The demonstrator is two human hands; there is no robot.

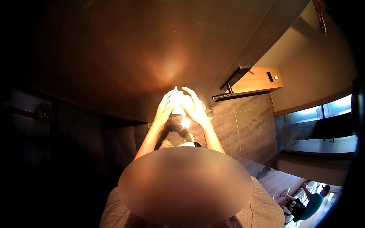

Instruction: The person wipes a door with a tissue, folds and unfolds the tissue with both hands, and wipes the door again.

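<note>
Close in front of my body, both hands are raised around a crumpled white thing [176, 101], washed out by glare; whether it is cloth or paper I cannot make out. My left hand [164, 107] grips its left side with curled fingers. On the other side my right hand [194, 109] also holds it, with the index finger bent over the top. A small bright light [185, 122] shines just below, between the wrists. Beyond the hands stands a dark brown door panel [125, 49], lit by a warm patch.
A black lever handle [229, 88] sticks out at the door's right edge. Grey tiles [251, 125] cover the floor, with my feet [166, 143] below. To the right is a dark ledge [315, 152]. A person in a teal top [313, 207] is at the lower right.
</note>
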